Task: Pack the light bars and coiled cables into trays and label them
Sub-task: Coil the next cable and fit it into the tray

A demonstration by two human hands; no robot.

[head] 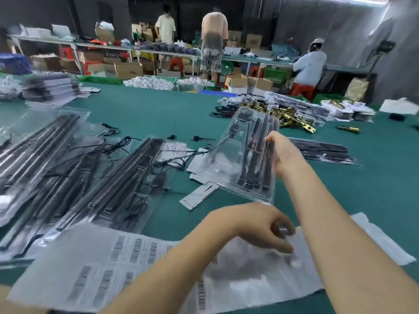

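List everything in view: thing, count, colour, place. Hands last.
held tray: one, clear with dark light bars inside, lifted above the table centre
packed trays: several, count unclear, clear with dark bars and cables, spread at left
label sheet: one, white with barcode stickers, near edge
loose cables: a few, black, mid-table
flat packs: a few, dark, right of the held tray
brass fittings: a pile, gold, far right
paper stacks: several, grey-white, far left
table: one, green
people: three, at the far benches
left hand: fingers curled at the label sheet, grip unclear from blur
right hand: grips the held tray's right edge
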